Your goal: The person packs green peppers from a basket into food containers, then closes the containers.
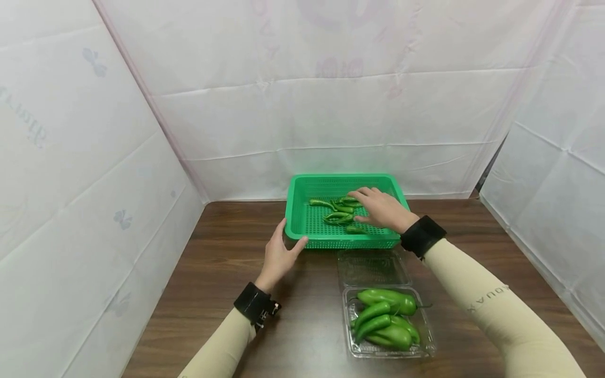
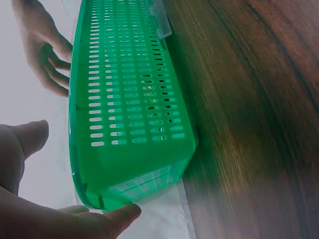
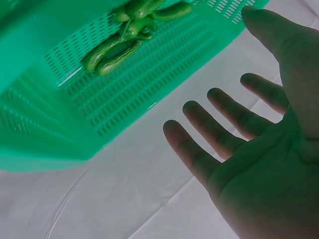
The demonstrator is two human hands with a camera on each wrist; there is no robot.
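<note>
several peppers [image 1: 338, 212] under right hand [image 1: 383, 209]

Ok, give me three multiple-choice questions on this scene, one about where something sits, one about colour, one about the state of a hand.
1. Where is the clear plastic box of peppers?
A. nearer the person than the basket
B. inside the basket
C. left of the left hand

2. What colour is the basket?
A. red
B. green
C. blue

3. How is the right hand?
A. curled into a fist
B. open over the basket
C. holding the box

1 A: it lies on the table in front of the basket.
2 B: its walls are green.
3 B: its fingers are spread above the small peppers.
</note>
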